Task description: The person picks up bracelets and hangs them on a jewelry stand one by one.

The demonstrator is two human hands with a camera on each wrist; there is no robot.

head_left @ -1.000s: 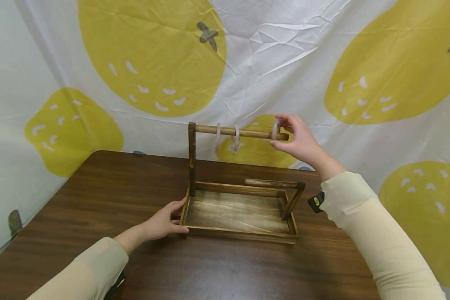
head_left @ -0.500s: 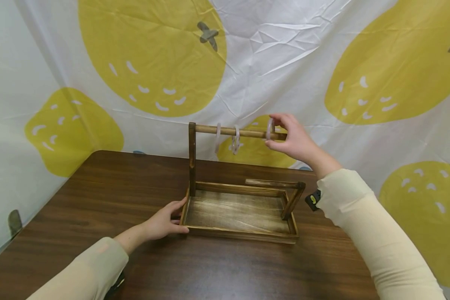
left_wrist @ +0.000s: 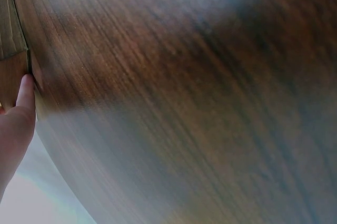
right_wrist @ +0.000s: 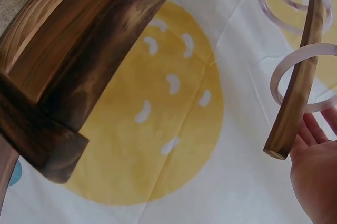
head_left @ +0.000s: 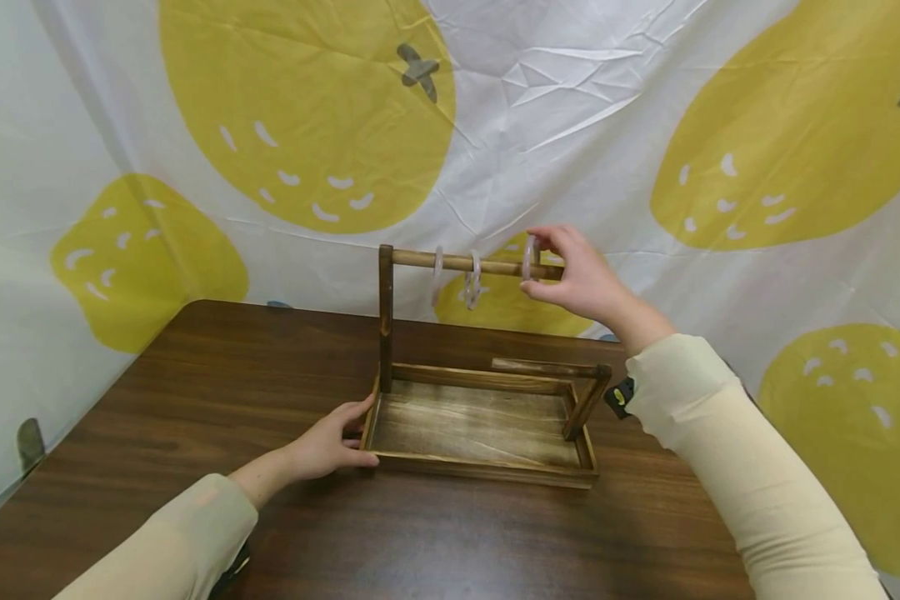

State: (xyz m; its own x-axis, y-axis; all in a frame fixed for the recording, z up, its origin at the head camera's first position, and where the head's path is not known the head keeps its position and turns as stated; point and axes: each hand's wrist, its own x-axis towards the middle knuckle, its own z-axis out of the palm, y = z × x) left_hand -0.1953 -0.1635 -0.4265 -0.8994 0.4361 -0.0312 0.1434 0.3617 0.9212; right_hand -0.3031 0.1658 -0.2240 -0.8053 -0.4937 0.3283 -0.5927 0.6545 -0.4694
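Observation:
My right hand [head_left: 588, 279] pinches a pale translucent bangle [head_left: 527, 260] between thumb and fingers. In the right wrist view the bangle [right_wrist: 286, 63] encircles the free end of the upper wooden rod [right_wrist: 300, 97]. More such bangles [head_left: 437, 275] hang farther left on that rod, a pair close together near its middle. The rod belongs to a brown wooden jewelry stand with a shallow tray base [head_left: 487, 472]. My left hand [head_left: 330, 442] holds the tray's left end, thumb at the front corner and fingers along the side; in the left wrist view a finger [left_wrist: 26, 92] touches its wall.
A lower rod [head_left: 543, 367] reaches left from a short post [head_left: 587, 402] at the tray's right end. A tall post [head_left: 386, 317] carries the upper rod. The stand rests on a dark wood table [head_left: 270, 375], with a lemon-print cloth [head_left: 307, 100] behind.
My right hand has slid the pinched bangle leftward along the upper rod, away from its free end. My left hand, the stand and the other bangles stay in place.

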